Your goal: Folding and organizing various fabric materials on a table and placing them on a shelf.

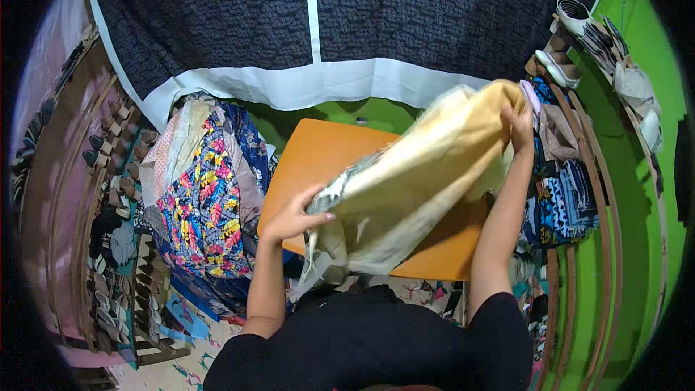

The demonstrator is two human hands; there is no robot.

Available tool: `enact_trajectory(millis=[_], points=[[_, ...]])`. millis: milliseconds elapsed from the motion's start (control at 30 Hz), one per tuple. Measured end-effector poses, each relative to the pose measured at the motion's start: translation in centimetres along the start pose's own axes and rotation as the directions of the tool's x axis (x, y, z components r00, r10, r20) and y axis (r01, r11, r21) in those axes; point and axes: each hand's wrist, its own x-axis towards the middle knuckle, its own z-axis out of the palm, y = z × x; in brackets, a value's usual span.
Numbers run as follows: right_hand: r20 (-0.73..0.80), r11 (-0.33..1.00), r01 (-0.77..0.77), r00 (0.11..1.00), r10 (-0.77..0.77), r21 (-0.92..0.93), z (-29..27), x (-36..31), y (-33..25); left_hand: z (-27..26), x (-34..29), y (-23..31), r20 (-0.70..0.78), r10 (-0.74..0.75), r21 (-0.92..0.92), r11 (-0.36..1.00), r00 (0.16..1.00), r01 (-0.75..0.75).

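Note:
A pale yellow cloth (420,174), thin and partly sheer, stretches slantwise above an orange tabletop (318,146). At its upper right end my right hand (520,127) is closed on a bunched part of it, lifted higher than the other end. Near its lower left end my left hand (298,217) grips the edge, with the thumb on top and the fingers partly behind the fabric. Along the far edge runs a grey and white patterned strip. The lower left corner of the cloth hangs over the table's front edge, close to my body.
To the left rises a heap of clothes (206,203), with a bright floral piece on its front. Folded clothes (568,199) are stacked at the right. Wooden racks of shoes (119,275) line the left side. Beyond the table hangs a dark curtain (217,22) with white borders.

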Motion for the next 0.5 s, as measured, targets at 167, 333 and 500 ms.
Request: enact_trajectory(millis=[167, 333, 500], points=[[-0.118, 0.981, 0.145, 0.98, -0.16, -0.128, 3.8, 9.5, 1.8, 1.1, 4.6, 0.0, -0.456, 0.325, 0.177, 0.945, 0.829, -0.273], [-0.211, 0.38, -0.352, 0.907, 0.364, -0.855, 8.8, 7.4, 11.8, 2.7, 7.2, -13.1, -0.538, -0.171, 0.254, 0.901, 0.825, 0.352], [-0.183, 0.385, -0.359, 0.888, 0.423, -0.85, 8.1, -10.9, 23.1, 8.1, 3.8, -19.4, -0.476, -0.198, 0.556, 0.687, 0.857, 0.468]])
